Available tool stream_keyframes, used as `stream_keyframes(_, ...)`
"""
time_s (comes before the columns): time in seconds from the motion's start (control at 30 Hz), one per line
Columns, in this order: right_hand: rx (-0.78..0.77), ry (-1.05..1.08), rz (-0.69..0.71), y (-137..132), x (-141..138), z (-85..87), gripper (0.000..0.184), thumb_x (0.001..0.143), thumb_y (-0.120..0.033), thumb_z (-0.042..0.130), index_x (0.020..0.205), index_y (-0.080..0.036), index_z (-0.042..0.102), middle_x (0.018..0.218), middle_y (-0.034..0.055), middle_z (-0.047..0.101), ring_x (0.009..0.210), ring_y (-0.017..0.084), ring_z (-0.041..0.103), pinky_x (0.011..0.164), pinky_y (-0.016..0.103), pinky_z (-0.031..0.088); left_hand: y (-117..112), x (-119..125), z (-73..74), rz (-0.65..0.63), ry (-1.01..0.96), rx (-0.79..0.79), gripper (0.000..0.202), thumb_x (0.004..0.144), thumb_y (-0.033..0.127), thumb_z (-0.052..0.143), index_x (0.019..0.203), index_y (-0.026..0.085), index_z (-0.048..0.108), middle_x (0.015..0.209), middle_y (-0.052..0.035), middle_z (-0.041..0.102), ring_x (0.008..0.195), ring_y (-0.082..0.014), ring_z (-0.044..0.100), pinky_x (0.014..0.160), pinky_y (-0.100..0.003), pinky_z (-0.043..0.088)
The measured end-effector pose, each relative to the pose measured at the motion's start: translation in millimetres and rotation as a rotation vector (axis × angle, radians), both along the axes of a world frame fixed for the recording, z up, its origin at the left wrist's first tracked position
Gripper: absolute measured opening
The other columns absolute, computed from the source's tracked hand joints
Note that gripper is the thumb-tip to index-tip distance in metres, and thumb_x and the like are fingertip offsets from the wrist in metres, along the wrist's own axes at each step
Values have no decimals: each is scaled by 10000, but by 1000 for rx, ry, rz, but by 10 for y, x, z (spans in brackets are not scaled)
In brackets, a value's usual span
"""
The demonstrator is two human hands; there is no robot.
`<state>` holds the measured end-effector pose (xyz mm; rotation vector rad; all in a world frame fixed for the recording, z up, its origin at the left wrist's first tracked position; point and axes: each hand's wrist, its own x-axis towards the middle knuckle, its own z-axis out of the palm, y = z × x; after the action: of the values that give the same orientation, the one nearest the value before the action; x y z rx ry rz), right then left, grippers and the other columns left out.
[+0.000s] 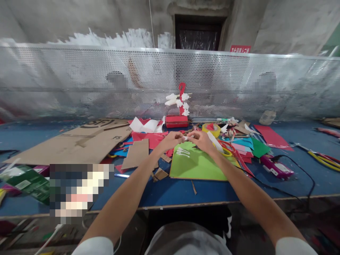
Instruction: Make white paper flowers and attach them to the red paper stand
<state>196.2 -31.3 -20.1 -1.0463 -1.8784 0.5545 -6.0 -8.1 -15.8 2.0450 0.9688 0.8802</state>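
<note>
My left hand (172,139) and my right hand (202,140) meet above the far edge of a green paper sheet (198,164). Both pinch a small white paper piece (188,137) between their fingertips. Several small white cut-outs (183,152) lie on the green sheet just below my hands. Behind them stands a red box (176,121) carrying a red upright with white paper flowers (180,100).
Large cardboard sheets (77,141) cover the blue table (186,193) at left. Red paper scraps (148,138), a yellow tape roll (211,129), scissors (233,150), a purple glue gun (276,167) with black cord, and coloured papers lie around. A perforated metal screen (79,81) backs the table.
</note>
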Motion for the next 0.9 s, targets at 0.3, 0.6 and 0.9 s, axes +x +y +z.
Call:
stream_keyframes(0.3,117,-157,-151,24,4,-11,158,852,-328,624,862,-204,721,740,20,715,607,149,588,569,249,414,-42,26,27,9,-39,-4,378,774,496,649,812,121,688,663,-15,579,599,-114,472,565,-238,338)
stream_keyframes(0.6,121,-232,-153,-11,33,16,400,949,-423,498,668,-197,670,607,10,679,596,149,613,620,252,410,-7,18,11,2,-46,23,347,792,463,647,834,122,688,684,-17,600,624,-118,493,577,-233,349)
stream_keyframes(0.9,92,-101,3,-69,-10,35,310,881,-483,583,915,-205,716,786,26,720,659,155,640,625,252,467,-73,19,78,2,-45,-28,384,760,493,666,799,111,671,688,-24,595,631,-125,497,596,-246,363)
